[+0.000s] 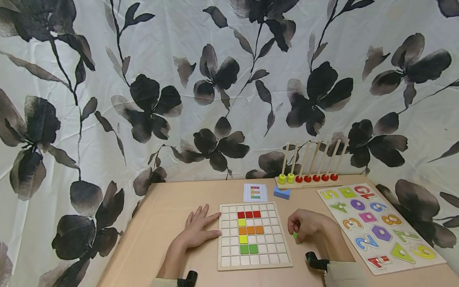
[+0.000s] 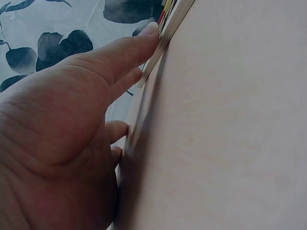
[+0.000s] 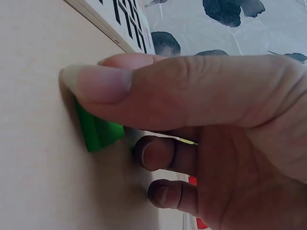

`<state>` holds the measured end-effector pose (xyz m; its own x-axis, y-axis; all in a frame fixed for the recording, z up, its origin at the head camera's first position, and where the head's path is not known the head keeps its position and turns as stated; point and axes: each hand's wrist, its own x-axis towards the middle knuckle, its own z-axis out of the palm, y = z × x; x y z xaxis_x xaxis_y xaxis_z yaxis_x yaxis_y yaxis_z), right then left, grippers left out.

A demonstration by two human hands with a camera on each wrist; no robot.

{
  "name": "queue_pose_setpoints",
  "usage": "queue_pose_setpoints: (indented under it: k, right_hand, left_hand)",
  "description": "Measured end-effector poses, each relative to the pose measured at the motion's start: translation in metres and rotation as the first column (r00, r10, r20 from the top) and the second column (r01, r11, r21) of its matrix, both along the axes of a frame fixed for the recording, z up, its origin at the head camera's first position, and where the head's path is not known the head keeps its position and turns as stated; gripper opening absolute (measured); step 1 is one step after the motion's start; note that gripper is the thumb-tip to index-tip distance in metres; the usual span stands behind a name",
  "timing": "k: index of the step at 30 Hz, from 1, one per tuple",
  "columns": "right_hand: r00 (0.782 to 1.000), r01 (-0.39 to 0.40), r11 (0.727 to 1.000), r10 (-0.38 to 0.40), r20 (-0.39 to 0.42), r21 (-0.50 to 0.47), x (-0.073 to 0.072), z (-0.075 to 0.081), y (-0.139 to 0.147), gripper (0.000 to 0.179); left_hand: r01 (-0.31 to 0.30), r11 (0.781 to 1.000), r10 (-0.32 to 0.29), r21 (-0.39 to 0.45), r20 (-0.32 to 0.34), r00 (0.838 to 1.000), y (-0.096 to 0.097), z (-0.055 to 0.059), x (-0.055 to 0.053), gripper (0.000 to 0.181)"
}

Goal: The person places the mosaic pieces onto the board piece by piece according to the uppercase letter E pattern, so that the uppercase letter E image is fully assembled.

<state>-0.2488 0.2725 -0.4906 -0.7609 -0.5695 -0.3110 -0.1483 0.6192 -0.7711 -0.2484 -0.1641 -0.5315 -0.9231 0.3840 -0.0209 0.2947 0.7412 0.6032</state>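
A wooden grid board (image 1: pixel 255 268) with white squares lies on the table. On it, coloured tiles form a pattern: a row of three red, one yellow, three orange, one yellow, and two green. My left hand (image 1: pixel 196 231) rests at the board's left side with fingers spread; its thumb and index fingertips reach the edge, also seen in the left wrist view. To the right of the board, my right hand (image 1: pixel 310 226) pinches a green tile (image 3: pixel 98 132) between thumb and fingers, low over the table. The tile is partly hidden behind the thumb.
Behind the board lies a small pattern card (image 1: pixel 255 199), with a blue block (image 1: pixel 281 193) beside it. A peg stand (image 1: pixel 312 184) with yellow and red beads stands at the back right. A number and shape puzzle board (image 1: pixel 358 232) lies at the far right.
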Motion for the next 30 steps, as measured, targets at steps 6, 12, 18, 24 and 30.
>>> queue_pose_setpoints:
  k: [6,12,18,24,30]
  right_hand:
    - [0.998,0.039,0.999,-0.038,-0.049,0.027,0.000,0.000,0.001,0.026]
    - [0.996,0.043,0.998,-0.040,-0.077,0.037,0.000,0.000,0.000,0.026]
    - [0.992,0.057,0.998,-0.056,-0.110,0.010,-0.001,-0.001,0.000,0.026]
    - [0.978,0.126,0.991,-0.132,-0.162,-0.047,-0.007,-0.002,0.001,0.017]
    - [0.964,0.190,0.972,-0.212,-0.161,-0.140,-0.011,0.000,-0.003,0.010]
  left_hand:
    - [0.003,1.000,-0.003,0.006,-0.002,1.000,0.000,0.000,0.000,0.067]
    - [0.002,1.000,-0.002,0.008,-0.002,1.000,0.000,0.000,0.000,0.068]
    - [-0.002,1.000,0.002,0.010,0.003,1.000,0.000,0.000,0.001,0.067]
    - [-0.005,1.000,0.005,0.005,0.007,1.000,0.000,0.000,0.000,0.068]
    - [-0.003,1.000,0.003,0.004,0.009,1.000,0.000,0.000,0.000,0.068]
